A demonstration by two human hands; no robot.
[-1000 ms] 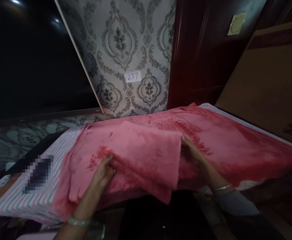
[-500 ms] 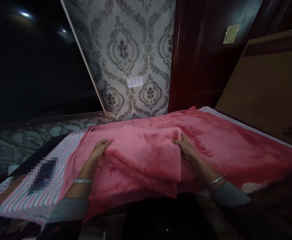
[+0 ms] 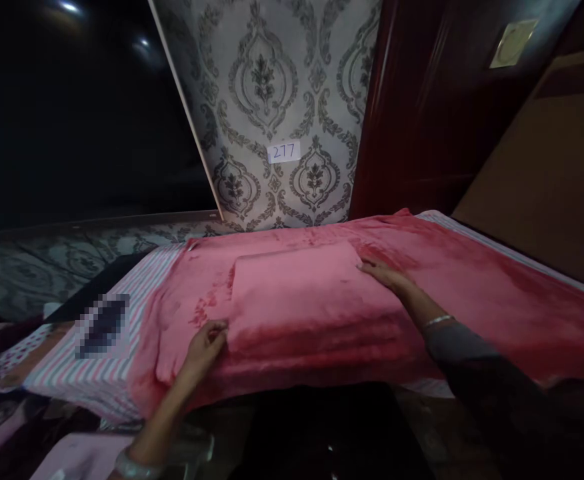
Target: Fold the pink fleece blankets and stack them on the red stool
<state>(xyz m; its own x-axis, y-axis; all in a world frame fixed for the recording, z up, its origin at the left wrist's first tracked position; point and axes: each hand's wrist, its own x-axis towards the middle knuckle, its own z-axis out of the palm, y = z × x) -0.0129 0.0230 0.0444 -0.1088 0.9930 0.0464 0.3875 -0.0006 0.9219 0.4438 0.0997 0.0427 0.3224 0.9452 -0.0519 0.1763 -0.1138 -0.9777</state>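
Note:
A folded pink fleece cloth (image 3: 312, 287) lies flat in several layers, its thick folded edge facing me. My left hand (image 3: 207, 347) has its fingers pinched together at the near left corner of the cloth. At the right edge, my right hand (image 3: 382, 273) grips the border between thumb and fingers. Beneath the folded piece spreads a larger pink and red fleece blanket (image 3: 477, 293) of the same look; I cannot tell whether the two are joined.
A striped sheet (image 3: 159, 267) shows under the blanket at the left. A dark screen (image 3: 82, 120) stands at the back left, a large cardboard box (image 3: 552, 173) at the right. Patterned wallpaper with a "277" label (image 3: 284, 151) is behind. A dark object (image 3: 332, 433) sits below the front edge.
The folded cloth, earlier held up and rumpled between both hands, now lies flat on the blanket. My left hand has come nearer to me. The camera view has shifted slightly.

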